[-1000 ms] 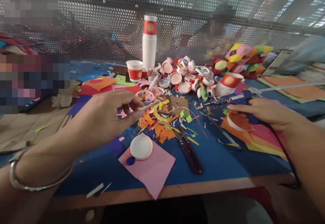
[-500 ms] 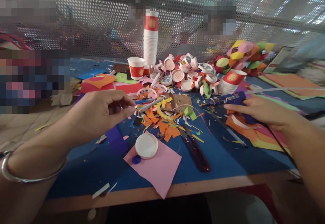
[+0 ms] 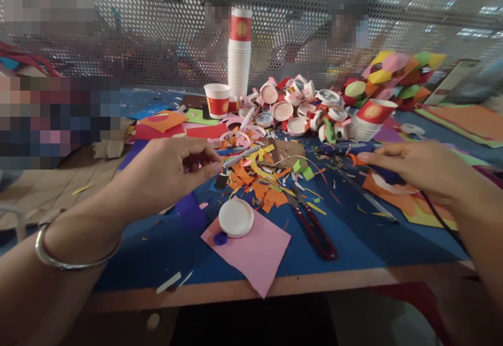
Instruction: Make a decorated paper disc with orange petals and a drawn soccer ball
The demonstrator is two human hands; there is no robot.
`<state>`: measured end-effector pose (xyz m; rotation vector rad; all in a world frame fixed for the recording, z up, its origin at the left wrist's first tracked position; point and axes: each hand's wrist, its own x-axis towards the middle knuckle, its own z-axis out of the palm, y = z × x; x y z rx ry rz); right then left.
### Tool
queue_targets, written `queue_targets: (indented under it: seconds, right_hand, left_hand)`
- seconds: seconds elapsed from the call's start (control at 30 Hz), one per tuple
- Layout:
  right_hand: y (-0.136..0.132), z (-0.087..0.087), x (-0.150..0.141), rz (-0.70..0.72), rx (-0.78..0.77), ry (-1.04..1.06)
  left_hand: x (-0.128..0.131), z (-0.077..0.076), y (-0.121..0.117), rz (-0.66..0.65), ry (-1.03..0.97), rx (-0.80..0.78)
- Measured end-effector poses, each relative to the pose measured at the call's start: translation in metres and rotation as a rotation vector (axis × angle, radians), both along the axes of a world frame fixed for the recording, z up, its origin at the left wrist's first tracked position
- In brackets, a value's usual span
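My left hand hovers over the left side of the table, thumb and forefinger pinched; anything small between the fingertips is too hard to make out. Just beyond them is a thin whitish rolled stick. At the right, my right hand is closed around the handle of a blue hot glue gun with an orange trigger, its nose pointing left. Between my hands, a white cup lid lies on a pink paper square, beside a small dark blue paper disc. Red-handled snips lie right of it.
Paper scraps cover the middle. Behind stand a tall cup stack, a single cup, a heap of lid pieces and a tilted cup stack. Cardboard lies left; coloured sheets lie right.
The view has shifted slightly, so the table things sit a little further right. My right hand has lowered the glue gun somewhat, and its orange trigger now shows. My left hand keeps its pinch.
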<state>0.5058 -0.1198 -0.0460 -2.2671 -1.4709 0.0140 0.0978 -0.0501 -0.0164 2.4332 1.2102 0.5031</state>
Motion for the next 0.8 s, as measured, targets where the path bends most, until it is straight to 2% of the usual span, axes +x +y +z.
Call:
queue_targets:
  seconds: [0.1, 0.3, 0.5, 0.53, 0.6, 0.73, 0.8]
  right_hand:
    - [0.003, 0.004, -0.012, -0.039, -0.092, 0.002]
    - [0.013, -0.003, -0.026, 0.070, -0.140, -0.091]
    - [-0.003, 0.002, -0.038, 0.050, -0.035, -0.233]
    - [-0.007, 0.005, -0.046, 0.064, 0.030, -0.229]
    - [-0.014, 0.011, -0.065, 0.168, 0.078, -0.161]
    - [-0.019, 0.017, -0.108, 0.532, 0.052, 0.075]
    - [-0.016, 0.017, -0.123, 0.677, 0.059, 0.080]
  left_hand:
    - [0.000, -0.002, 0.000, -0.005, -0.018, -0.003]
    - [0.000, -0.009, 0.005, -0.009, -0.003, 0.010]
    - [-0.002, -0.006, 0.004, -0.027, 0.006, 0.067]
    - [-0.003, -0.005, 0.003, -0.048, 0.020, 0.060]
    - [-0.004, -0.004, 0.002, -0.113, 0.058, 0.032]
    - [-0.004, -0.005, -0.006, -0.204, 0.171, 0.024]
    - [-0.001, -0.007, -0.012, -0.233, 0.217, 0.025]
